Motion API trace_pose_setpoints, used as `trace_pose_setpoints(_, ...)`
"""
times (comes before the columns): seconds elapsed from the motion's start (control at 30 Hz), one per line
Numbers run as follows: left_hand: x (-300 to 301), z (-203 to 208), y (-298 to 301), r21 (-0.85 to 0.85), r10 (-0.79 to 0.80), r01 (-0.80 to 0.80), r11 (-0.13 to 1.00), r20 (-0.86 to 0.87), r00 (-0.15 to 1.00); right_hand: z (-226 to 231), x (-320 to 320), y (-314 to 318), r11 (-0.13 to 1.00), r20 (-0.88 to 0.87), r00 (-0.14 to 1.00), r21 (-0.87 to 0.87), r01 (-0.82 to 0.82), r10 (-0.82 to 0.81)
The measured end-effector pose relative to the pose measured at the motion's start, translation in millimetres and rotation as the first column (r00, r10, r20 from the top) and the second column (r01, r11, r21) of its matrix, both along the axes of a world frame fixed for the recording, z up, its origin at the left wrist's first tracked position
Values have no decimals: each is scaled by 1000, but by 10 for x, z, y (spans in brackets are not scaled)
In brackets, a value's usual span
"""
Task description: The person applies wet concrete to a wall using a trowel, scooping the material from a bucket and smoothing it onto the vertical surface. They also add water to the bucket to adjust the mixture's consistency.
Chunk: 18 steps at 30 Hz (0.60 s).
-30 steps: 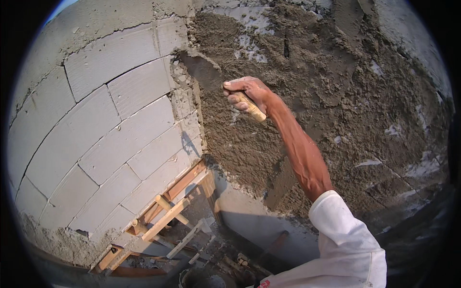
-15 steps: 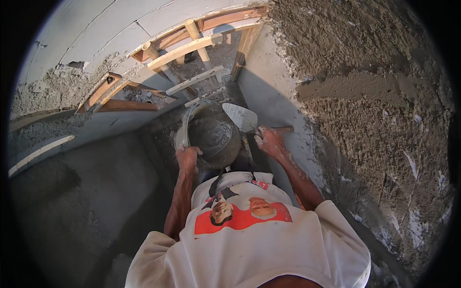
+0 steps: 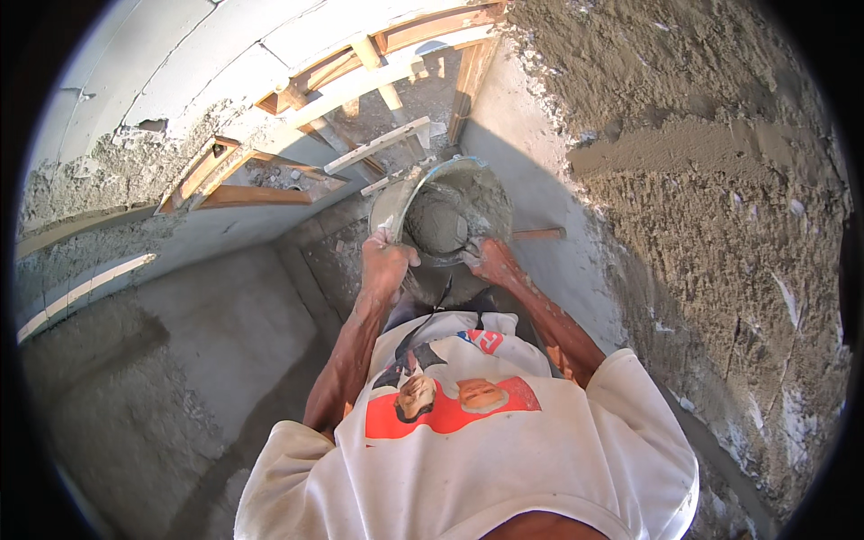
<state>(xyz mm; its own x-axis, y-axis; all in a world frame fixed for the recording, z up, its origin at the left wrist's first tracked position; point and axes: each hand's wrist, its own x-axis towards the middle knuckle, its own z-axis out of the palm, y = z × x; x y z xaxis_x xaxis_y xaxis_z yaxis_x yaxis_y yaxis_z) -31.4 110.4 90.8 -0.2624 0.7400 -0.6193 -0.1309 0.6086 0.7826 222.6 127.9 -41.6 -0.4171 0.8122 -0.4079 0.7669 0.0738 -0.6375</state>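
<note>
A mortar-smeared bucket (image 3: 493,209) is tilted in front of me, its mouth showing grey mortar (image 3: 434,223) inside. On its left side, my left hand (image 3: 387,263) is closed round the rim. My right hand (image 3: 491,261) is closed at the near right of the mouth, gripping a trowel (image 3: 457,230). The trowel blade reaches into the bucket and is hard to tell from the mortar around it; its handle is mostly hidden by my fingers.
Rough wet plaster covers the wall (image 3: 684,216) on my right. Ahead stands a wooden frame (image 3: 468,85) with poles and slats across it. A smaller wooden frame (image 3: 243,195) sits in the left wall. A short wooden piece (image 3: 538,233) lies beside the bucket.
The bucket has moved to the right and tilted more, with my left hand on its rim. My right hand has brought the trowel from beside the bucket into its mouth.
</note>
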Motion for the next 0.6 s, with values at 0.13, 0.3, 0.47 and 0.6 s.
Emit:
trace_pose_setpoints(0.13,-121,-174,-62,-90,154,-146,985,88,984,599,80,157,997,115,991,28,-66,62)
trace_pose_setpoints(0.3,-206,-499,-258,-205,309,-313,928,-49,950,1471,152,722,952,-14,984,258,-168,178)
trace_pose_setpoints(0.47,-493,-1672,-580,-156,587,-619,770,-209,782,3222,31,1593,667,-32,901,683,-297,433)
trace_pose_setpoints(0.6,-895,-1267,-973,-196,275,-345,918,-310,910,5267,-87,2176,951,-407,862,71,-302,303)
